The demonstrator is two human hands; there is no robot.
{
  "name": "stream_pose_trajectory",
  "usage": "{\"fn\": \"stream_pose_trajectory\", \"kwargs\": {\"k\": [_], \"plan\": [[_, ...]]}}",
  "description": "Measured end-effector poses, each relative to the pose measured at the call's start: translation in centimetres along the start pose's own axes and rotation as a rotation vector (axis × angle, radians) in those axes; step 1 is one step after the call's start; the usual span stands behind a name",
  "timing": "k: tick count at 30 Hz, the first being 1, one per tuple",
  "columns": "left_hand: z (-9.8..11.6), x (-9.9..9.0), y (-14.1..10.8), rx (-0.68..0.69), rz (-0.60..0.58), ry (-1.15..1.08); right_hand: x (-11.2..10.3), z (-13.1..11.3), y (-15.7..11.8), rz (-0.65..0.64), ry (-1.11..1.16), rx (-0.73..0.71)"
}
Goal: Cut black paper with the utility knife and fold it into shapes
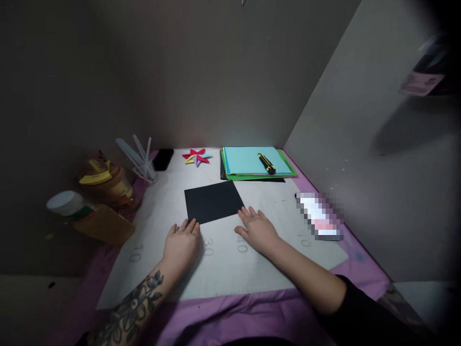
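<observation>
Hands are laid flat and empty on a white cutting mat (223, 269): the left hand (182, 242) and the right hand (257, 230), fingers spread, fingertips touching the near corners of one black paper sheet (213, 201) at the mat's middle. Behind it, one stack of coloured paper (256, 164) is seen, with one yellow-black utility knife (266, 163) on top. One folded paper star (197, 156) is placed to its left.
</observation>
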State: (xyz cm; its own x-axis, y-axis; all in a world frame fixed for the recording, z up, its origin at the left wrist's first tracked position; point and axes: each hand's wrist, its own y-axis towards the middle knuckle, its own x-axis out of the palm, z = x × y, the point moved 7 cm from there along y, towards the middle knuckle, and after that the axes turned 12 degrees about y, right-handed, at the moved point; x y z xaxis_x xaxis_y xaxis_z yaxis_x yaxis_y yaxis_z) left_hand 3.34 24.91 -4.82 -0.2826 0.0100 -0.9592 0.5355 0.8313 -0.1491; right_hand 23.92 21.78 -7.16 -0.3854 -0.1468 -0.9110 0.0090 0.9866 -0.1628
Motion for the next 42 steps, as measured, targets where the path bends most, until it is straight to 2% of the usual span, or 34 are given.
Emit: {"fn": "stream_pose_trajectory", "kwargs": {"k": [4, 8, 14, 16, 18, 19, 21, 23, 26, 30, 36, 42], "plan": [[0.0, 0.7, -0.9, -0.037, 0.009, 0.042, -0.8, 1.6, -0.5, 0.04, -0.039, 0.043], [0.1, 0.9, -1.5, -0.101, 0.031, 0.066, -0.7, 1.7, -0.7, 0.055, -0.047, 0.069], [-1.1, -0.7, -2.0, -0.116, 0.031, 0.014, -1.5, 0.8, -0.3, 0.047, -0.052, 0.144], [-1.1, -1.5, -1.7, -0.132, 0.048, 0.019, -2.0, -0.6, 0.0, 0.094, -0.045, 0.17], [-0.2, -1.8, -1.1, -0.114, 0.076, -0.002, -1.8, -3.3, 0.2, 0.135, 0.0, 0.071], [0.6, -1.7, -0.7, -0.077, 0.078, -0.038, -1.2, -5.0, 0.4, 0.112, 0.038, -0.031], [2.5, -1.0, 0.0, 0.041, 0.089, -0.117, 0.8, -8.0, 0.3, -0.027, 0.119, -0.223], [3.2, -0.2, 0.2, 0.059, 0.088, -0.145, 2.1, -8.9, 0.2, -0.089, 0.166, -0.269], [2.5, 0.5, -0.4, 0.006, 0.096, -0.122, 2.4, -7.4, 0.3, -0.075, 0.175, -0.197], [1.2, 0.1, -1.4, -0.044, 0.08, -0.07, 1.3, -4.0, 0.2, 0.014, 0.129, -0.089], [1.3, 0.3, -1.6, -0.126, 0.059, -0.003, 0.4, -0.2, 0.0, 0.094, 0.01, 0.04], [1.1, -0.1, -1.7, -0.083, 0.067, -0.001, -1.6, 2.9, -0.5, 0.195, -0.03, 0.143]]}}
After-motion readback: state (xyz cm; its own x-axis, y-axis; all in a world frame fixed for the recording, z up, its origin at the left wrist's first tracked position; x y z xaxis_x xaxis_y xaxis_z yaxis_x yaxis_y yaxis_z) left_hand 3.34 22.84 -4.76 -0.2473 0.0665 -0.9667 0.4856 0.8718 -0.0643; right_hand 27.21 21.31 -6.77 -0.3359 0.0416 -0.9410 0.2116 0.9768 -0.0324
